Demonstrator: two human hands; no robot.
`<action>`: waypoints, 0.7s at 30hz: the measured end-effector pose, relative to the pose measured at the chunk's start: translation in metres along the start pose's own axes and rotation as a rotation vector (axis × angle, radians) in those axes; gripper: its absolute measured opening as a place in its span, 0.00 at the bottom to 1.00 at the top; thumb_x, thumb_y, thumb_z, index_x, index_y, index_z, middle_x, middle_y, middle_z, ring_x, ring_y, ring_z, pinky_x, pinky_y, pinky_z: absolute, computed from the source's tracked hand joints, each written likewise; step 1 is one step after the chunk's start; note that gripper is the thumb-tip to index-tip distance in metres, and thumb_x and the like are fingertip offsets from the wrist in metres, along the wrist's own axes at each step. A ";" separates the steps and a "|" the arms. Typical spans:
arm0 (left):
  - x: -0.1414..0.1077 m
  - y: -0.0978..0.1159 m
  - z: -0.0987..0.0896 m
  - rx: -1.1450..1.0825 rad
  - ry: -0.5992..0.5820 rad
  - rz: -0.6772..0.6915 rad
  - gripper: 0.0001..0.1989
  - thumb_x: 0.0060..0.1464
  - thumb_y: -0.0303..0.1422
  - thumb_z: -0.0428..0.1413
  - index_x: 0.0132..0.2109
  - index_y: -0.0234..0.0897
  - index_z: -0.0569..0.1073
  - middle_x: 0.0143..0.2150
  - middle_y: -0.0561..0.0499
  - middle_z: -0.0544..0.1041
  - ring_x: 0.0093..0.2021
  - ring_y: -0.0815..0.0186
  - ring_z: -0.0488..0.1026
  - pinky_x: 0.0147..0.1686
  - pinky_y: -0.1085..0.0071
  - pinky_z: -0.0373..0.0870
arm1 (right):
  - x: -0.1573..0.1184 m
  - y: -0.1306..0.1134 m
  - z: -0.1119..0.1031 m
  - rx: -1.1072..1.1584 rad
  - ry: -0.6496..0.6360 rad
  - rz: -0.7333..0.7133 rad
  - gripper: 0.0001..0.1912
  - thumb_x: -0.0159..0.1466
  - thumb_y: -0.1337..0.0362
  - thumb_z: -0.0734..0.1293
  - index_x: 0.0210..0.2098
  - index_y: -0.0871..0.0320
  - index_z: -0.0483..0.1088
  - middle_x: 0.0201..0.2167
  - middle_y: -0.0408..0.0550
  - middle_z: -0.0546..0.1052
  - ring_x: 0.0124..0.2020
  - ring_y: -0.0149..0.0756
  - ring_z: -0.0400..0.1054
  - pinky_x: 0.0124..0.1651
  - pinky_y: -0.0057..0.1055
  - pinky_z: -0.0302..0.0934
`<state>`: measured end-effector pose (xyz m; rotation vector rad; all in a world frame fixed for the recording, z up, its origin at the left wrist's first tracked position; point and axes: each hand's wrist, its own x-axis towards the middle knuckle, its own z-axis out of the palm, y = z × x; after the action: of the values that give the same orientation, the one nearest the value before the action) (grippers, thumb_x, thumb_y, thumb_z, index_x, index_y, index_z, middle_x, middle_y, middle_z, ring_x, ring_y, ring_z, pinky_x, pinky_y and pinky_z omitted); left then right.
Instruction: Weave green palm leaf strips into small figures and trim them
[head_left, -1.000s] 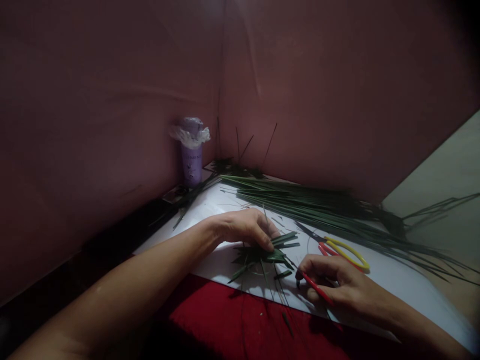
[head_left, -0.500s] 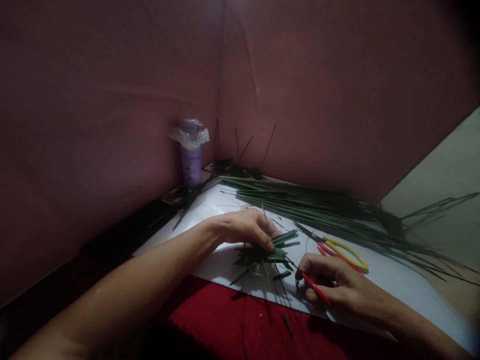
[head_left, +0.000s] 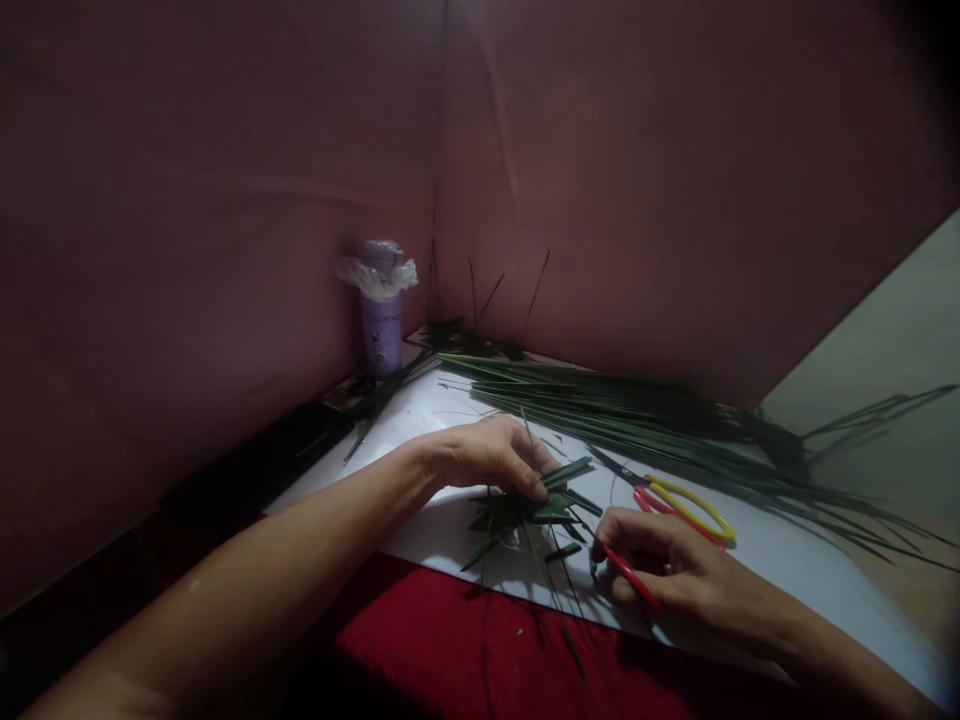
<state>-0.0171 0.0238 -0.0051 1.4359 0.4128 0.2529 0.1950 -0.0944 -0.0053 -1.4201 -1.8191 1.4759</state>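
My left hand (head_left: 514, 460) is closed on a woven green leaf piece (head_left: 551, 508), its thumb pressed on top. Strip ends stick out of the weave on several sides, and thin strands hang over the sheet's front edge. My right hand (head_left: 667, 560) has its fingers curled round a red-handled tool (head_left: 630, 578) with a thin dark tip. That tip reaches to the right side of the weave; the tool's exact kind is unclear. One leaf strip (head_left: 585, 502) runs from the weave to my right fingertips. Whether those fingers pinch it, I cannot tell.
Scissors (head_left: 686, 508) with yellow and red handles lie on the white sheet (head_left: 420, 525) behind my right hand. Long green leaves (head_left: 600, 400) stretch across the back. A purple tumbler (head_left: 382, 325) wrapped in plastic stands back left, near the walls. Red cloth (head_left: 420, 630) lies in front.
A leaf strip on the weave's right side has swung downward, its end now by my right fingertips. Both hands stay almost in place.
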 end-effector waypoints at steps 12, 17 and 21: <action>0.002 0.000 -0.001 0.009 0.109 -0.010 0.08 0.36 0.29 0.62 0.28 0.31 0.75 0.21 0.55 0.71 0.19 0.75 0.64 0.18 0.78 0.54 | 0.012 0.013 0.002 0.327 0.283 -0.087 0.16 0.49 0.56 0.72 0.29 0.56 0.64 0.17 0.36 0.63 0.17 0.26 0.57 0.20 0.25 0.53; 0.005 -0.003 0.007 -0.064 0.209 -0.010 0.09 0.36 0.31 0.63 0.26 0.31 0.73 0.19 0.57 0.68 0.17 0.77 0.61 0.16 0.78 0.50 | 0.021 0.003 0.000 0.275 0.519 -0.190 0.19 0.48 0.54 0.72 0.34 0.56 0.66 0.23 0.39 0.67 0.22 0.30 0.62 0.24 0.29 0.59; 0.007 -0.004 0.015 -0.113 0.238 -0.028 0.09 0.35 0.31 0.62 0.28 0.30 0.74 0.19 0.55 0.69 0.18 0.74 0.64 0.18 0.77 0.54 | 0.030 -0.014 0.003 0.169 0.698 -0.219 0.21 0.47 0.50 0.72 0.34 0.57 0.68 0.26 0.43 0.71 0.28 0.34 0.65 0.29 0.30 0.61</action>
<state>-0.0047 0.0122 -0.0090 1.2925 0.6027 0.4204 0.1746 -0.0688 -0.0025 -1.3659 -1.3216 0.8448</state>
